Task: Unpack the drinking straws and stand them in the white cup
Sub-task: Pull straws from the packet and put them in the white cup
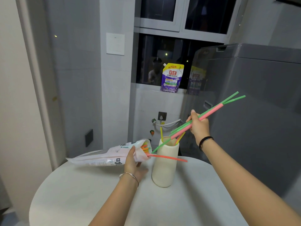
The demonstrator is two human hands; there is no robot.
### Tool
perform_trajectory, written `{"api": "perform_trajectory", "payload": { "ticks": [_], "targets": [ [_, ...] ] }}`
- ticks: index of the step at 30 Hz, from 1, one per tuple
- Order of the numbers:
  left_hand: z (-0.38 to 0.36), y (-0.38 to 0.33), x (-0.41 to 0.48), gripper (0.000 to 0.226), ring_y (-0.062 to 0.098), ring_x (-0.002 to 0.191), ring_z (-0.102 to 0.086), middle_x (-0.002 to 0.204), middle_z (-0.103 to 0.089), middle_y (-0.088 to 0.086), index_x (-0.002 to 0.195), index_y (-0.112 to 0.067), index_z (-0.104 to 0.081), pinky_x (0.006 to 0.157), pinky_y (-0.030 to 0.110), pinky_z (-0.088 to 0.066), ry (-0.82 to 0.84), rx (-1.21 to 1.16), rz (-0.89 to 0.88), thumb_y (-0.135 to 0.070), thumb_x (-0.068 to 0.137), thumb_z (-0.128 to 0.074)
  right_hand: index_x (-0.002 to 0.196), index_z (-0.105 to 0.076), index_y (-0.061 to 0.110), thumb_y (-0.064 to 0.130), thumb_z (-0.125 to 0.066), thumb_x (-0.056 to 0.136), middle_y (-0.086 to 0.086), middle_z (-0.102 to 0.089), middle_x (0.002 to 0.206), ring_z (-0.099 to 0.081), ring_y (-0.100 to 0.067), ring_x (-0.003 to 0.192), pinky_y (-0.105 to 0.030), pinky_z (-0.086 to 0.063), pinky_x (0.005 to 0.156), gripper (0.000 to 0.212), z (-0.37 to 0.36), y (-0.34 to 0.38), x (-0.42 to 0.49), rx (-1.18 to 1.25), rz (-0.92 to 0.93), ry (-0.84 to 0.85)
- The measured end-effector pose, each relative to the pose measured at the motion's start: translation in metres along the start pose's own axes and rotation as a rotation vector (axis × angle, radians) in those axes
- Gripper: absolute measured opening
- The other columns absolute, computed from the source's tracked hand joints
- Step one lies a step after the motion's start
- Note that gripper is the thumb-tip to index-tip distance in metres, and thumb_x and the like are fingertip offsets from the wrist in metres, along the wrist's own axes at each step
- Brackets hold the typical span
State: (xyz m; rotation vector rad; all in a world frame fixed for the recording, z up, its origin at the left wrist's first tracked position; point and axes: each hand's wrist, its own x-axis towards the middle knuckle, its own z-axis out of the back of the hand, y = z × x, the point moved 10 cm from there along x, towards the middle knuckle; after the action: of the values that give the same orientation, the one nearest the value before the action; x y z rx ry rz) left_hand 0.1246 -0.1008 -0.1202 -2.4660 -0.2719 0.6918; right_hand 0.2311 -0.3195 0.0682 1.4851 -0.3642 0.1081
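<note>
Right hand (199, 123) pinching a small bunch of green and pink straws (210, 112), held up and to the right of the white cup (164, 162). Long axis of the bunch slanting down-left; lower tips hovering just above the cup mouth, upper ends pointing away up-right. Right hand clearly nearer the cup opening. Left hand (133, 162) gripping the straw packet (112, 156) near its open end, just left of the cup on the bench (97, 193). Loose pink straw (169, 158) and green straw (160, 146) poking out of the packet mouth, crossing the cup. Yellow straws (161, 133) already standing inside. Likely requiring a downward slide along the slant.
</note>
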Motion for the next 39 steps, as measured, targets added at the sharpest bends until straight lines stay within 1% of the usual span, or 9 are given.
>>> {"api": "perform_trajectory", "payload": {
  "ticks": [2, 5, 9, 14, 18, 21, 26, 31, 39],
  "targets": [
    [-0.004, 0.005, 0.0, 0.023, 0.024, 0.115, -0.051, 0.105, -0.06, 0.005, 0.108, -0.023, -0.056, 0.107, 0.054, -0.032, 0.027, -0.073, 0.03, -0.038, 0.091, -0.055, 0.059, -0.05, 0.012, 0.032, -0.047, 0.095, -0.004, -0.044, 0.055, -0.043, -0.015, 0.05, -0.025, -0.036, 0.05, 0.041, -0.001, -0.006, -0.003, 0.015, -0.034, 0.009],
    [-0.012, 0.004, -0.004, 0.025, 0.026, 0.108, -0.054, 0.093, -0.06, 0.006, 0.113, -0.019, -0.053, 0.102, 0.047, -0.042, 0.051, -0.17, 0.01, -0.031, 0.092, -0.056, 0.058, -0.05, 0.011, 0.03, -0.047, 0.096, -0.004, -0.044, 0.053, -0.042, -0.015, 0.047, -0.023, -0.036, 0.045, 0.043, -0.006, -0.011, -0.01, 0.016, -0.057, 0.039],
    [-0.025, -0.009, -0.011, 0.027, 0.025, 0.084, -0.06, 0.088, -0.066, 0.011, 0.123, -0.009, -0.051, 0.067, 0.035, -0.059, 0.136, -0.2, -0.086, -0.018, 0.098, -0.048, 0.059, -0.05, 0.011, 0.031, -0.047, 0.096, -0.003, -0.043, 0.051, -0.042, -0.012, 0.043, -0.014, -0.034, 0.035, 0.042, -0.013, -0.013, -0.021, -0.007, -0.058, 0.093],
    [-0.02, -0.024, -0.013, 0.025, 0.027, 0.079, -0.067, 0.078, -0.075, 0.009, 0.124, -0.006, -0.049, 0.076, 0.041, -0.054, 0.143, -0.147, -0.146, -0.013, 0.1, -0.045, 0.058, -0.051, 0.011, 0.03, -0.048, 0.095, -0.003, -0.042, 0.052, -0.041, -0.013, 0.046, -0.016, -0.035, 0.039, 0.042, -0.011, 0.002, -0.023, 0.011, -0.037, 0.108],
    [-0.009, -0.039, -0.013, 0.044, 0.027, 0.085, -0.062, 0.121, -0.06, 0.017, 0.142, -0.001, -0.04, 0.069, 0.039, -0.055, 0.091, -0.161, -0.158, -0.014, 0.1, -0.045, 0.055, -0.05, 0.012, 0.027, -0.048, 0.095, -0.001, -0.046, 0.052, -0.045, -0.01, 0.047, -0.015, -0.038, 0.042, 0.043, 0.002, 0.032, -0.014, 0.048, 0.024, 0.05],
    [-0.002, -0.048, -0.012, 0.048, 0.026, 0.085, -0.059, 0.121, -0.057, 0.017, 0.146, 0.0, -0.037, 0.046, 0.028, -0.055, 0.063, -0.146, -0.171, -0.015, 0.101, -0.044, 0.054, -0.05, 0.013, 0.029, -0.048, 0.095, 0.0, -0.047, 0.051, -0.047, -0.007, 0.043, -0.013, -0.038, 0.039, 0.044, 0.013, 0.056, -0.007, 0.074, 0.076, -0.003],
    [0.013, -0.051, -0.009, 0.053, 0.029, 0.116, -0.055, 0.144, -0.05, 0.014, 0.148, -0.01, -0.035, 0.086, 0.044, -0.052, 0.003, -0.174, -0.15, -0.012, 0.097, -0.052, 0.053, -0.049, 0.014, 0.031, -0.046, 0.095, 0.0, -0.047, 0.054, -0.049, -0.008, 0.048, -0.021, -0.043, 0.052, 0.046, 0.029, 0.084, -0.003, 0.095, 0.158, -0.073],
    [0.032, -0.056, -0.004, 0.056, 0.03, 0.128, -0.054, 0.143, -0.052, 0.012, 0.147, -0.013, -0.035, 0.102, 0.047, -0.047, -0.074, -0.183, -0.155, -0.01, 0.095, -0.057, 0.05, -0.048, 0.014, 0.027, -0.047, 0.095, -0.001, -0.049, 0.055, -0.05, -0.01, 0.048, -0.023, -0.046, 0.056, 0.046, 0.05, 0.107, 0.003, 0.135, 0.208, -0.128],
    [0.032, -0.049, -0.008, 0.055, 0.025, 0.116, -0.056, 0.145, -0.051, 0.012, 0.147, -0.011, -0.035, 0.094, 0.044, -0.049, -0.069, -0.179, -0.15, -0.012, 0.096, -0.055, 0.054, -0.051, 0.016, 0.035, -0.046, 0.095, 0.0, -0.049, 0.055, -0.049, -0.011, 0.051, -0.023, -0.044, 0.053, 0.045, 0.039, 0.098, -0.002, -0.044, 0.201, -0.053]
  ]
}}
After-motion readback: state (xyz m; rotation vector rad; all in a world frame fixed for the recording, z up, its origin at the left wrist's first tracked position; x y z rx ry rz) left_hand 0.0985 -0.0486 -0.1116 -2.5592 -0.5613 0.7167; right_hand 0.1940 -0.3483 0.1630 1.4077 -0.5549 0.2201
